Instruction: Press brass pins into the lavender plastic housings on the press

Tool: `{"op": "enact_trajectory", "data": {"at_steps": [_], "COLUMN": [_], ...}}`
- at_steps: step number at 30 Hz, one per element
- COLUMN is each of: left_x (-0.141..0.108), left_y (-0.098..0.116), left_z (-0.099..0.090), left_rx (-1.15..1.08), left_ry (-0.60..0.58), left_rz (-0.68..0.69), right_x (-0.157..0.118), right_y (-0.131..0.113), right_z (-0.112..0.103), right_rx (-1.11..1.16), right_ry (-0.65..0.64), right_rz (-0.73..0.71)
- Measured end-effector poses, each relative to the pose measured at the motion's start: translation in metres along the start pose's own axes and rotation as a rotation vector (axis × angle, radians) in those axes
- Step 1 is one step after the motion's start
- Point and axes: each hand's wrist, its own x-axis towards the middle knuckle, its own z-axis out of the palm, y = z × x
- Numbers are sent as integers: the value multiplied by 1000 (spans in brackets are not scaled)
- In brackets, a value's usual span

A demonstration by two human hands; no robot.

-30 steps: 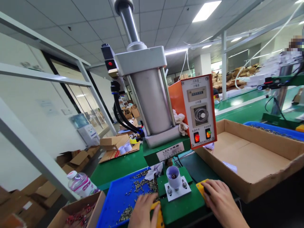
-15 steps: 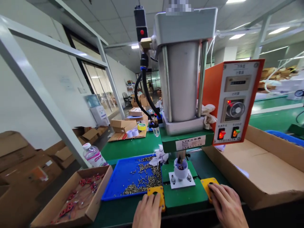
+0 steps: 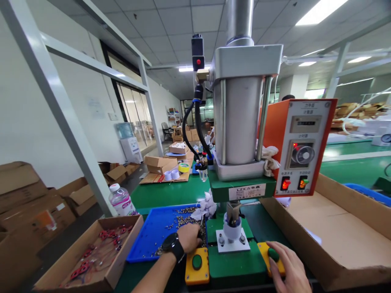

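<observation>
My left hand (image 3: pixel 188 237), with a black watch at its wrist, reaches over the right edge of the blue tray (image 3: pixel 154 228). Its fingertips point down among small metal parts (image 3: pixel 180 221) and are hidden, so any grip is unclear. Before it is a yellow button box (image 3: pixel 190 273) with an uncovered green button (image 3: pixel 197 262). My right hand (image 3: pixel 288 266) rests at the other yellow button box (image 3: pixel 263 253), fingers apart around its green button (image 3: pixel 273 254). Between the hands stands the press (image 3: pixel 236 122); its metal tip (image 3: pixel 233 209) is over a white round fixture (image 3: pixel 232 231).
At left, a cardboard box (image 3: pixel 122 260) holds red parts with wires, beside a bottle (image 3: pixel 120 199). An orange control box (image 3: pixel 276 134) hangs right of the press, above a large cardboard box (image 3: pixel 351 228). Crumpled white material (image 3: pixel 207 205) lies by the tray.
My left hand has left its button box and moved up to the blue tray. My right fingers have lifted and spread, showing the green button. The view has tilted up.
</observation>
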Motion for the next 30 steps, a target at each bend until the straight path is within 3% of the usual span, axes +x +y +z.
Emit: {"op": "enact_trajectory", "data": {"at_steps": [3, 6, 11, 15, 16, 18, 20, 22, 27, 30], "left_x": [5, 5, 3, 2, 2, 1, -1, -3, -5, -3], "left_y": [3, 5, 6, 7, 7, 7, 8, 8, 10, 13], "left_z": [6, 8, 13, 19, 21, 23, 24, 23, 17, 15], "left_rx": [12, 18, 24, 39, 43, 46, 45, 39, 15, -4], "left_ry": [-21, -14, 30, 77, 89, 110, 129, 141, 125, 124], "left_rz": [20, 21, 17, -11, -20, -35, -48, -53, -33, -13], "right_x": [-3, 9, 61, 102, 109, 117, 115, 102, 54, 46], "right_y": [-1, -17, -58, -82, -87, -96, -106, -115, -139, -149], "right_z": [6, 3, -4, 5, 8, 12, 11, 6, -19, -40], "right_rx": [84, 261, 646, 1076, 1159, 1225, 1163, 1064, 945, 905], "right_ry": [-36, -83, -144, -288, -284, -156, 36, 137, 188, 223], "right_rz": [53, 181, 444, 450, 471, 559, 630, 659, 631, 542]}}
